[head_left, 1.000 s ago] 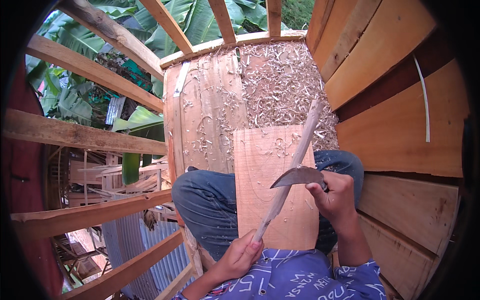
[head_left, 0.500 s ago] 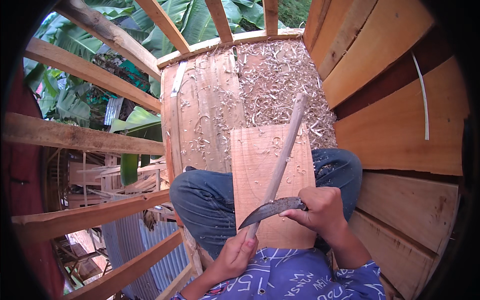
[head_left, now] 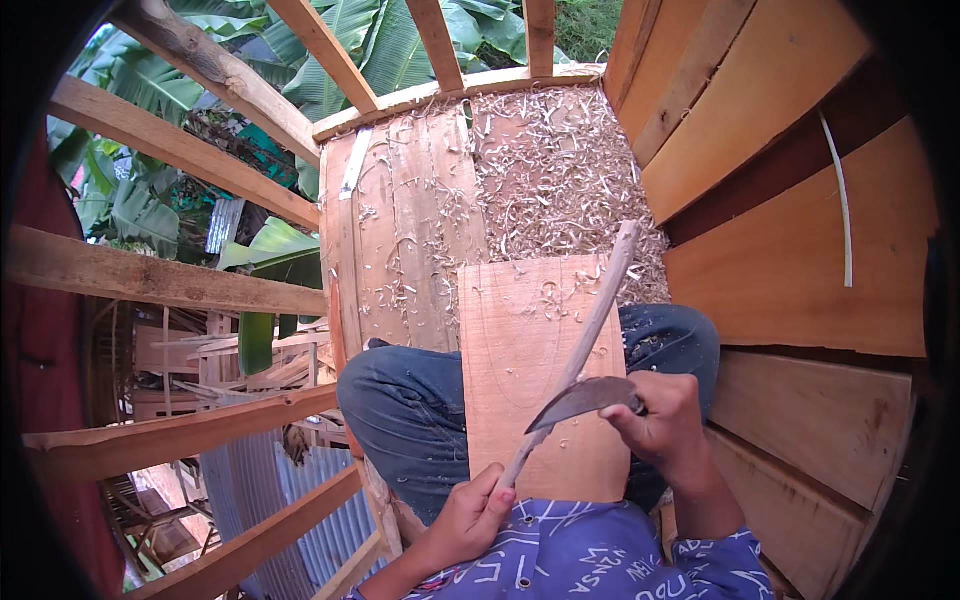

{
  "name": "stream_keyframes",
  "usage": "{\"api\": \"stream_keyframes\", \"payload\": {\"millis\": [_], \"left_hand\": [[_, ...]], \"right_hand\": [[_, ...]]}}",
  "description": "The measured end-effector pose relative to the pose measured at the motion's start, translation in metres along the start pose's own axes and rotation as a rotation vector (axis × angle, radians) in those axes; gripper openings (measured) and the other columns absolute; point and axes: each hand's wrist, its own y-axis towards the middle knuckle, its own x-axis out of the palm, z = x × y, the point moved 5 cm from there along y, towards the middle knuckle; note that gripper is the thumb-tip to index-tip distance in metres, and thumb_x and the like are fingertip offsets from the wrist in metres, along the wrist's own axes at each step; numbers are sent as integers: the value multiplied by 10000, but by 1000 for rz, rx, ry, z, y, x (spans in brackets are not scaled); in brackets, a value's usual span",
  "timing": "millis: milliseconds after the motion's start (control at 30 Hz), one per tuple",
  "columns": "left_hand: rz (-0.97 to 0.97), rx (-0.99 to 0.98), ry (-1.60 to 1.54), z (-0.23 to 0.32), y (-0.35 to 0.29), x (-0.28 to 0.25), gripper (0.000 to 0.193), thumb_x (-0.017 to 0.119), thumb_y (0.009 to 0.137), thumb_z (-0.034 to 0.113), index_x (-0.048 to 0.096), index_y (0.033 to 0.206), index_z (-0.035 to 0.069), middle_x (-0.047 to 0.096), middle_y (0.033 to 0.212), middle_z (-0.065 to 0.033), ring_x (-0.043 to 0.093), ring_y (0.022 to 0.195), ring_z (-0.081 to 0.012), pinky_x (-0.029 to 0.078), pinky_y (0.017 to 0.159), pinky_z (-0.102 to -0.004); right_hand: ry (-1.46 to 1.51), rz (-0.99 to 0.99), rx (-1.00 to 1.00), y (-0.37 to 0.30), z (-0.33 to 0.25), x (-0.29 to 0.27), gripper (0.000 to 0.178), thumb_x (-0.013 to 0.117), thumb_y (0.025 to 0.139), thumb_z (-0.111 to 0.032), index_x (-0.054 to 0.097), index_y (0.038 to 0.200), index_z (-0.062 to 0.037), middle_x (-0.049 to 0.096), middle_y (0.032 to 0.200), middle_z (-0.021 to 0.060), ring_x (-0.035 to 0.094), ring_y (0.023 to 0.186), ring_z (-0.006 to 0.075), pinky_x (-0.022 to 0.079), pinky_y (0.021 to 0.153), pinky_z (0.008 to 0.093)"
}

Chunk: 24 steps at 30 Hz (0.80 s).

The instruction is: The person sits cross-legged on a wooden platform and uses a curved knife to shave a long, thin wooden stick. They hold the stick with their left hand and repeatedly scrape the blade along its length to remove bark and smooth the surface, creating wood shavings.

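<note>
A long wooden stick (head_left: 598, 318) slants across a flat wooden board (head_left: 500, 360) that lies over my lap. My left hand (head_left: 474, 517) is closed round the stick's near end, close to my shirt. In my right hand (head_left: 660, 420) is a knife with a dark curved blade (head_left: 580, 400); the fist hides most of its handle. The blade crosses the stick, its point toward the left, a short way beyond my left hand. A few curled shavings lie on the board.
Wood shavings (head_left: 560, 170) thickly cover the right part of the plank floor (head_left: 410, 250). Wooden rails (head_left: 170, 275) run along the left, with banana leaves and corrugated sheets beyond. A plank wall (head_left: 800, 250) stands at the right. My bent knees (head_left: 400, 395) flank the board.
The knife has moved up the stick, away from my left hand and to the right. The stick's far end has swung right and come nearer. Both hands keep their grip.
</note>
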Motion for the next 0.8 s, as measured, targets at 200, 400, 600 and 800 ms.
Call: {"api": "stream_keyframes", "payload": {"millis": [200,400,600,800], "left_hand": [[40,-27,55,4,-7,-5,223,481,942,194,449,798,27,426,561,-39,429,509,-100,354,485,-270],[-12,-68,-107,-2,-9,-1,189,487,943,174,462,810,42,435,582,7,413,514,-65,332,478,-237],[-134,-210,-734,3,-3,4,159,427,973,152,490,917,17,380,597,22,329,489,-37,272,446,-177],[-166,-159,-737,-2,-2,1,165,431,970,153,481,941,-2,435,618,-10,417,498,-53,360,444,-196]], "right_hand": [[-34,217,155,19,28,-16,573,604,814,-501,474,544,-12,419,465,103,458,391,236,333,412,337],[111,273,81,19,17,-43,595,560,848,-510,477,566,6,424,492,107,488,420,215,327,422,309],[151,90,52,0,11,-6,486,613,817,-456,565,634,-8,466,515,109,499,435,265,366,418,326],[135,56,71,-6,9,-2,491,605,826,-459,588,633,-8,477,515,116,503,439,272,378,423,328]]}}
